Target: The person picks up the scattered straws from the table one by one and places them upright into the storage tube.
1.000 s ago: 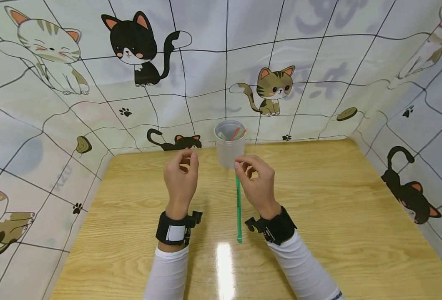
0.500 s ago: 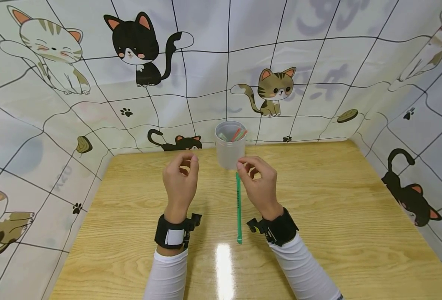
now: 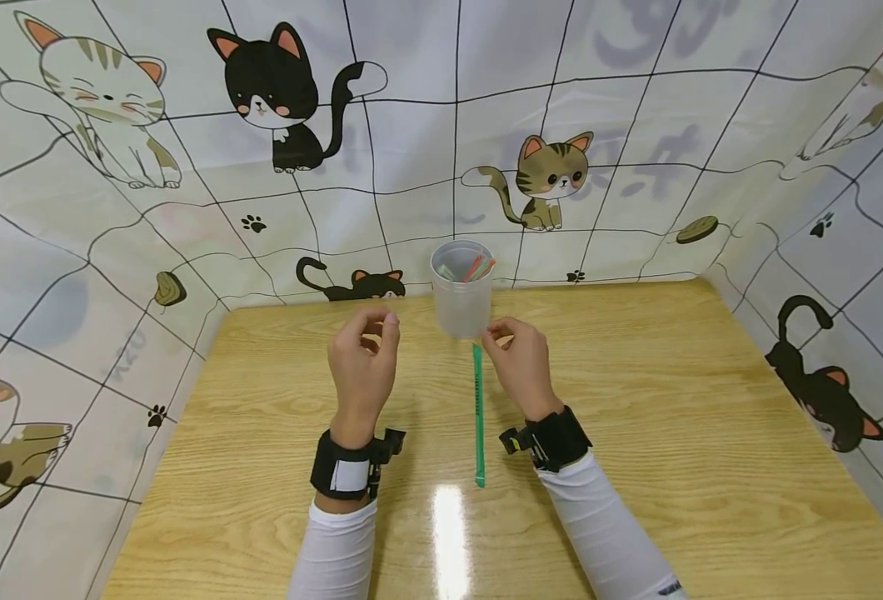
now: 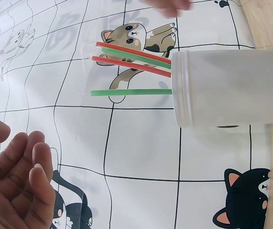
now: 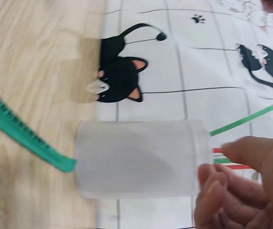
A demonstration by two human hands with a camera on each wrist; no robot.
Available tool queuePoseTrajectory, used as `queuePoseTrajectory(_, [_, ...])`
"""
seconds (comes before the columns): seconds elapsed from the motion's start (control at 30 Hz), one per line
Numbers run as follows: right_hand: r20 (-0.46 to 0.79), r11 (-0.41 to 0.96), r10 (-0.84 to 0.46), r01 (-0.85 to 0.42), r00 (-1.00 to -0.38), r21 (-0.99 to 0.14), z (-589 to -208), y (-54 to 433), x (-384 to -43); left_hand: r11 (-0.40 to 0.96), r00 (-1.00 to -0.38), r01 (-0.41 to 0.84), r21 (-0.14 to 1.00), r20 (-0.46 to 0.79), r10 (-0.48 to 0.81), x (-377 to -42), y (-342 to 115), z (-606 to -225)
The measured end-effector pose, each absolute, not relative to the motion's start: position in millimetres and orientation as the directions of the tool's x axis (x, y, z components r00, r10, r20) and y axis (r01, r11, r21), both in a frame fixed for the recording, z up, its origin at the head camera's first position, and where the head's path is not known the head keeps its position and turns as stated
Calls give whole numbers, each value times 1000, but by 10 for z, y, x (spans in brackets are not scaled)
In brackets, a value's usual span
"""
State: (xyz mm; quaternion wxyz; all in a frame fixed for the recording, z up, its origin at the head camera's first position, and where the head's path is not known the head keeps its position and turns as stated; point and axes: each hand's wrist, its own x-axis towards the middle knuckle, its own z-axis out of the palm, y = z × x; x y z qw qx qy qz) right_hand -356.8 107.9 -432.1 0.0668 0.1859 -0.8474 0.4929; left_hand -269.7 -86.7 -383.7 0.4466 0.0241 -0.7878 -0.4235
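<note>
A white plastic cup (image 3: pixel 462 302) stands at the back of the table, with several red and green straws (image 4: pixel 134 64) sticking out of its mouth. In front of it lies a long, flat green wrapper (image 3: pixel 479 417) with dark print, like a wrapped straw, pointing toward the person. My right hand (image 3: pixel 522 367) hovers just right of the wrapper's far end, fingers loosely bent and holding nothing; in the right wrist view its fingertips overlap the cup's rim. My left hand (image 3: pixel 364 357) is raised left of the cup, its fingers loosely curled with a gap to the thumb.
The wooden table (image 3: pixel 636 400) meets a cloth backdrop (image 3: pixel 411 158) printed with cartoon cats right behind the cup. Similar cloth hangs on both sides. A black strap with a small camera (image 3: pixel 389 446) sits on each wrist.
My right hand has shifted slightly right, uncovering the far end of the green wrapper. My left hand, the cup and the wrapper stay about where they were.
</note>
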Motion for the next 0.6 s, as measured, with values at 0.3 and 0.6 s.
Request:
queuePoseTrajectory(0.3, [29, 626, -380, -280, -925, -728, -4662, 1041, -3723, 635, -604, 339, 694, 678, -419, -2681, -876, -3832])
queuePoseTrajectory(0.6, [-34, 696, -390, -271, -920, -665, -4799, 998, -3746, 634, -602, 350, 689, 685, -412, -2667, -867, -3825])
